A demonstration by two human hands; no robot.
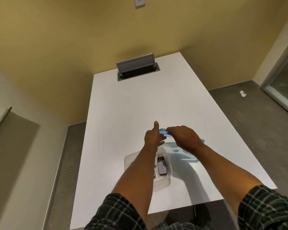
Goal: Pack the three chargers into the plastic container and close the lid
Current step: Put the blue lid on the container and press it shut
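**Open container with chargers, lid held above**

Item 1: plastic container (129, 161), one, clear, rounded corners, lower centre of the frame on the white desk (123, 105). Open on top. The left forearm crosses over it and hides much of the inside.

Item 2: chargers, two countable. One dark charger (162, 166) lies in the container with prongs toward the top of the frame. The edge of a second charger (154, 175) shows just left of it, beside the forearm. A third cannot be made out.

Item 3: lid (163, 130), one, translucent blue, held in the air beyond the container, centre of frame.

Item 4: hands, two. Right hand (184, 137), grip closed over the lid from above. Left hand (154, 137), thumb up, fingers at the lid's left end; grip there cannot be told for certain.

Item 5: cable hatch (137, 68), one, grey, flap raised, upper centre of the desk.
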